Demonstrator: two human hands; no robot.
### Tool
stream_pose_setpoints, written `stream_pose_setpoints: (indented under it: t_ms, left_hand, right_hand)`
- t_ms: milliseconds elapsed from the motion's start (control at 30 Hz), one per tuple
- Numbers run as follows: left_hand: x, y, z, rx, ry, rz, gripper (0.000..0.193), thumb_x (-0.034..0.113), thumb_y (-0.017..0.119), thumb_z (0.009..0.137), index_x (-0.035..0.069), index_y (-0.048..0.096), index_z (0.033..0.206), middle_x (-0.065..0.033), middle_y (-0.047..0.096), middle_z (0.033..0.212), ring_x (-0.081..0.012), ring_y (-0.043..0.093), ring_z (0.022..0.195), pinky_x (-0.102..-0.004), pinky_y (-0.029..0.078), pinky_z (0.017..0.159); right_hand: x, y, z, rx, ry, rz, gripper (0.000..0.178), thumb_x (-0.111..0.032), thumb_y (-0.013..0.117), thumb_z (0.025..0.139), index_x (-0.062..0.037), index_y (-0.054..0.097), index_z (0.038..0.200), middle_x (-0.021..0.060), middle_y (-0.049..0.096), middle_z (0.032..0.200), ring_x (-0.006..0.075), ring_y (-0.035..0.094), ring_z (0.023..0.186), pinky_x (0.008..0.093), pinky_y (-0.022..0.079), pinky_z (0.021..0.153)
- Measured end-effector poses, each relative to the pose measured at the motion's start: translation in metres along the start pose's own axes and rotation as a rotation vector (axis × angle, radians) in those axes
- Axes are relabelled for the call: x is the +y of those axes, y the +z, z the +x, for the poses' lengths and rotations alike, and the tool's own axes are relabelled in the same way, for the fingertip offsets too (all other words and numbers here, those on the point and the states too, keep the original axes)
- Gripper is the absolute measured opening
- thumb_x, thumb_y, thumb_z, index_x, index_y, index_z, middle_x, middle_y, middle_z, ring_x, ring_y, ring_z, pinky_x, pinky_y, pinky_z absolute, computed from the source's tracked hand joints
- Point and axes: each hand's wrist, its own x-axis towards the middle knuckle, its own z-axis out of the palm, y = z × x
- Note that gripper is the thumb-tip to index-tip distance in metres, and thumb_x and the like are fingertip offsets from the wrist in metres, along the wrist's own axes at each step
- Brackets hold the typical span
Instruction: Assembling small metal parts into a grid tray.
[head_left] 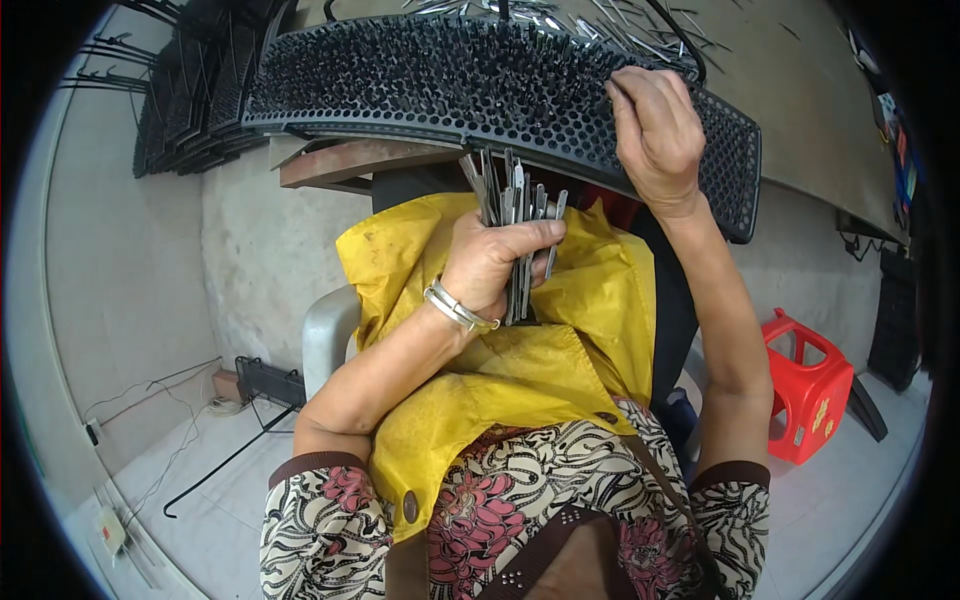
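At upper ctr. of the frame, a long black perforated rack (pixel 725 150) lies along the front edge of the table (pixel 810 110), slightly curved in this view, its holes bristling w/ short dark upright pcs. except along the near edge & R end, where holes show bare. Your R hand (pixel 660 135) is over the rack's R part, fingers curled, thumb & index drawn together; can't tell if they pinch a pc. Your L hand (pixel 495 258), mid-frame, is wrapped round a bundle of thin metal strips (pixel 510 205), mostly upright, fanned a bit at top, just below the rack.

Table's brownish; loose metal pcs. (pixel 640 30) lie scattered on it behind the rack, top edge of frame. Yellow apron (pixel 610 290) covers your lap, ctr.

Room: more black racks (pixel 205 80) stacked upper L, pale wall (pixel 265 240) below them. Lower L, light tiled floor (pixel 225 500) w/ a thin hooked black rod (pixel 230 460) & loose cable. Grey armrest (pixel 330 320) L of ctr.; red plastic stool (pixel 825 400) on the floor, R side.
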Motion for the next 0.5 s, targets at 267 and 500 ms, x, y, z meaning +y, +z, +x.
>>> stream_pose_setpoints:
  t_ms: [267, 500]
  left_hand:
    - [0.002, 0.002, -0.001, -0.018, -0.02, -0.04, 0.009, 0.001, 0.064, 0.071, 0.001, 0.057, 0.077, -0.002, 0.053, 0.06, -0.0094, 0.047, 0.044, -0.0203, 0.037, 0.041]
    - [0.001, 0.002, 0.002, -0.022, -0.008, -0.043, 0.01, 0.001, 0.065, 0.071, 0.0, 0.057, 0.077, -0.0025, 0.054, 0.061, -0.0095, 0.047, 0.043, -0.0206, 0.036, 0.04]
  right_hand:
    - [-0.002, 0.002, -0.015, -0.177, -0.003, -0.05, 0.017, 0.008, 0.062, 0.065, 0.0023, 0.057, 0.08, 0.013, 0.057, 0.078, 0.0267, 0.054, 0.069, 0.0326, 0.045, 0.06]
    - [-0.036, -0.024, -0.017, -0.17, 0.276, 0.084, 0.017, 0.002, 0.064, 0.069, 0.0014, 0.06, 0.086, 0.0122, 0.058, 0.081, 0.0206, 0.057, 0.069, 0.0268, 0.044, 0.059]
